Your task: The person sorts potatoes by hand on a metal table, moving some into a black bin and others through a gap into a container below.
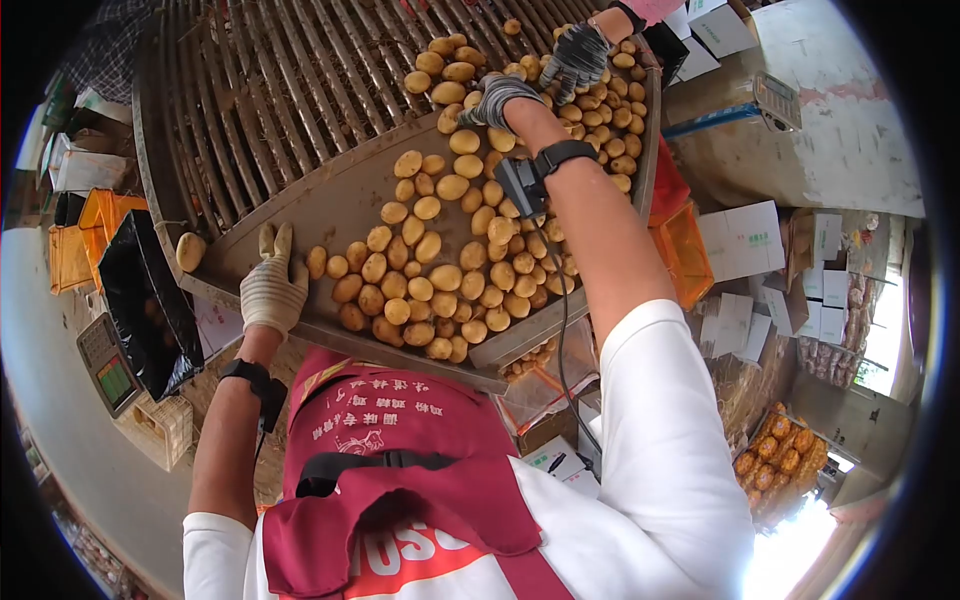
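My left hand (274, 288), in a pale knitted glove, rests on the metal tray (330, 215) near its front edge. Its fingers are stretched out and apart, and no potato is in it. To its right lies a spread of potatoes (445, 278). Farther off, my right hand (500, 100), in a grey striped glove, reaches palm down over the potatoes by the slatted rack, its fingers extended against them. The undersides of those fingers are hidden. Close by, another person's gloved hand (578, 62) is among the potatoes at the tray's far right.
A metal slatted rack (290, 80) adjoins the tray. One potato (190, 251) sits at the left corner. A black-lined bin (150, 300), a digital scale (112, 365) and orange crates (100, 225) stand left. White cartons (742, 240) and a netted sack (780, 455) are right.
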`<state>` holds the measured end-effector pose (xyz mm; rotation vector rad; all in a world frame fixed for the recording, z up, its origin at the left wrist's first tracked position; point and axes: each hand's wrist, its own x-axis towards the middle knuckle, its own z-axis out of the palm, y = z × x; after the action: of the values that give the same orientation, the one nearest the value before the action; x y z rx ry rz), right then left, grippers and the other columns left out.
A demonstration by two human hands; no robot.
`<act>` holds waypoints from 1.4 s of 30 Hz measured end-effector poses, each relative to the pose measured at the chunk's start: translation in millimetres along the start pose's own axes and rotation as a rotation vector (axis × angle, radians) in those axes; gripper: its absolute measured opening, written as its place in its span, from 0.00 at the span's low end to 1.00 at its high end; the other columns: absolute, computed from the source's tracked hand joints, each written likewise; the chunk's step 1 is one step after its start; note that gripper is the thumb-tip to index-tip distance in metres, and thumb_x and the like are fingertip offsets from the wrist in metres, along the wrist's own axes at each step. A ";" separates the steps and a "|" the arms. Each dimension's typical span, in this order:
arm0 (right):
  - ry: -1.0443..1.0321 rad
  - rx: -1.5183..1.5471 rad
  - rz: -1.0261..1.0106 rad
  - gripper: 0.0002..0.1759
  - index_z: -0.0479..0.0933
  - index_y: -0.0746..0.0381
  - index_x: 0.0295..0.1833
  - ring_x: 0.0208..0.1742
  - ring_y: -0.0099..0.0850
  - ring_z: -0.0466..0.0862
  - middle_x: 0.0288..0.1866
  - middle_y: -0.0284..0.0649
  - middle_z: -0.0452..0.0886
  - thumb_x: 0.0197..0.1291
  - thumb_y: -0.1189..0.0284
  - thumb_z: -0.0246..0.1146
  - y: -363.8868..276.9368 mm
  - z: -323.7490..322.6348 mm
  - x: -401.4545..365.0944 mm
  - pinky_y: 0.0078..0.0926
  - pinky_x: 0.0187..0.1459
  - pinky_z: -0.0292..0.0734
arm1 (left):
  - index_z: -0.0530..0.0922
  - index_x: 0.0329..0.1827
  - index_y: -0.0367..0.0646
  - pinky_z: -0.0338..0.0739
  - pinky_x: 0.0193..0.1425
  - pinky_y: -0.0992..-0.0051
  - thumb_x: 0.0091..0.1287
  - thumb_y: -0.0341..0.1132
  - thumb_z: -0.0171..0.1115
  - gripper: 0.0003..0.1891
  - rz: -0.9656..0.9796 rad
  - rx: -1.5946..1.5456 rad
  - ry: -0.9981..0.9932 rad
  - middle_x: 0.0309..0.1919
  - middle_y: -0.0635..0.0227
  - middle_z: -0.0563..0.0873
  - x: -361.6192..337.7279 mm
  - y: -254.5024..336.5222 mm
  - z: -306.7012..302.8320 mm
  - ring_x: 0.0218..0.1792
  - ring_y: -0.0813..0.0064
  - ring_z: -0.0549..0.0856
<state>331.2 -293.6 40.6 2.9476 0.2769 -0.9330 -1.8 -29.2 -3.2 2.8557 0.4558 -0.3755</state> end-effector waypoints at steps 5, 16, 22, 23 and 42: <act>0.129 0.395 -0.253 0.38 0.76 0.64 0.69 0.66 0.42 0.82 0.66 0.46 0.83 0.58 0.57 0.77 36.3 18.2 -14.4 0.36 0.67 0.79 | 0.63 0.80 0.47 0.84 0.55 0.56 0.71 0.42 0.55 0.34 0.004 -0.003 -0.019 0.79 0.45 0.65 2.6 -1.4 -5.1 0.48 0.49 0.89; 0.105 1.877 -0.568 0.33 0.70 0.61 0.72 0.62 0.38 0.83 0.67 0.40 0.78 0.77 0.47 0.54 -30.6 148.5 -137.5 0.39 0.61 0.86 | 0.66 0.79 0.46 0.85 0.52 0.55 0.71 0.43 0.55 0.32 0.019 -0.026 -0.014 0.76 0.42 0.68 3.1 1.9 -8.6 0.45 0.49 0.90; -0.942 2.457 -0.365 0.37 0.70 0.58 0.74 0.71 0.48 0.77 0.71 0.48 0.75 0.71 0.44 0.60 -95.1 139.0 -171.3 0.62 0.62 0.82 | 0.68 0.76 0.48 0.84 0.55 0.54 0.71 0.40 0.57 0.30 0.014 -0.144 0.012 0.75 0.43 0.70 0.3 -3.9 -8.8 0.48 0.46 0.89; -1.051 2.431 -0.374 0.36 0.71 0.58 0.73 0.70 0.50 0.77 0.70 0.49 0.77 0.70 0.43 0.61 -104.7 138.8 -169.8 0.66 0.61 0.81 | 0.69 0.76 0.47 0.84 0.54 0.54 0.71 0.40 0.57 0.29 0.032 -0.167 0.036 0.73 0.43 0.72 -0.8 -4.2 -6.9 0.47 0.46 0.89; -0.531 1.452 -0.859 0.15 0.82 0.63 0.55 0.42 0.27 0.84 0.44 0.39 0.88 0.72 0.64 0.65 -338.8 151.9 -201.3 0.29 0.48 0.81 | 0.67 0.78 0.43 0.83 0.50 0.56 0.65 0.33 0.62 0.35 0.122 -0.365 0.252 0.77 0.38 0.65 14.7 -31.7 60.2 0.48 0.40 0.87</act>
<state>22.1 -5.8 38.0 3.2473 1.3866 -3.0189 -11.7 -11.3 -69.8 2.5612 0.3492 0.0855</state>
